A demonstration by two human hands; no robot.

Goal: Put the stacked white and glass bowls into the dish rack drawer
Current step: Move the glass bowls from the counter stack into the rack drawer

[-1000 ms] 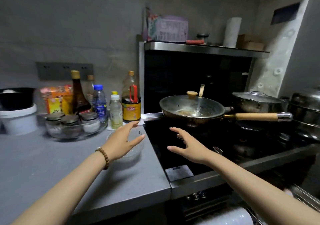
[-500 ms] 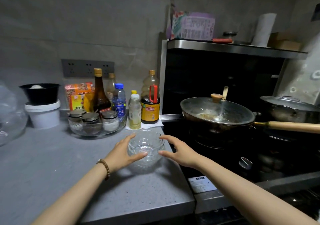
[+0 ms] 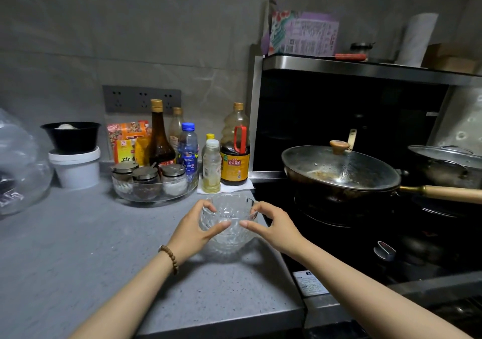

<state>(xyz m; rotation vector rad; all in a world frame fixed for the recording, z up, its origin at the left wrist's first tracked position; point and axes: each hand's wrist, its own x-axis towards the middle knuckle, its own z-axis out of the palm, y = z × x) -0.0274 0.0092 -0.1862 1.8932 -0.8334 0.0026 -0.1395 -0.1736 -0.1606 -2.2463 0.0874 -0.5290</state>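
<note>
Both forearms reach in from six o'clock and meet around the glass bowl (image 3: 228, 223), which is on the grey counter (image 3: 78, 260) near its right end. The left hand (image 3: 193, 230) grips the bowl's nine o'clock side, with fingers curled over the far rim and the thumb laid along the near wall. The right hand (image 3: 273, 226) mirrors this at three o'clock. The two thumb tips come close together at the bowl's six o'clock, just apart. A beaded bracelet (image 3: 170, 259) circles the left wrist. Whether the bowl's base rests on the counter or is just off it cannot be told.

At three o'clock the counter ends just beside the bowl, against the black stove top (image 3: 339, 247). Beyond it, at two o'clock, a lidded wok (image 3: 339, 169) sits with its wooden handle (image 3: 448, 192) pointing to three. At twelve o'clock a small pale bottle (image 3: 211, 166) and a soy sauce bottle (image 3: 234, 153) stand near the rim. A glass tray (image 3: 154, 195) of lidded jars is at eleven o'clock. The counter's front edge (image 3: 221, 323) runs across at six o'clock. The widest stretch of counter surface lies from seven to nine o'clock.
</note>
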